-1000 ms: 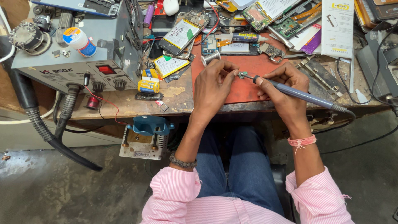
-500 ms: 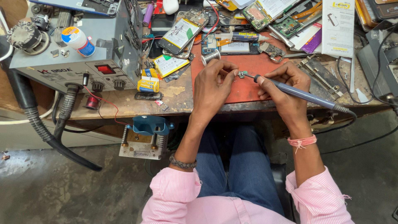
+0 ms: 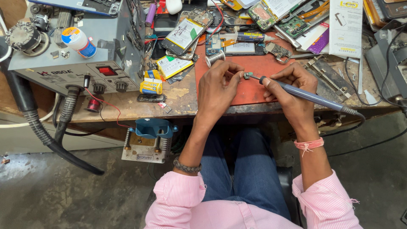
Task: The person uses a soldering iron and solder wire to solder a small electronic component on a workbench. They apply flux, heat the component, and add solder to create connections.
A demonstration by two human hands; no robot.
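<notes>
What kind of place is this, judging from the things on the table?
Probably a phone repair bench. The right hand holds a soldering iron to a small part in the left hand; opened phones and a grey hot-air station lie around.

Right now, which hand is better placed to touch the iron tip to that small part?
Right hand, probably: it holds the soldering iron, tip at the small part pinched by the left hand.

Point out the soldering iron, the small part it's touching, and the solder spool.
soldering iron (image 3: 311,96), head view, on its blue-grey handle.
small part (image 3: 246,76), head view, on its green body.
solder spool (image 3: 215,58), head view, on its wound wire.
</notes>
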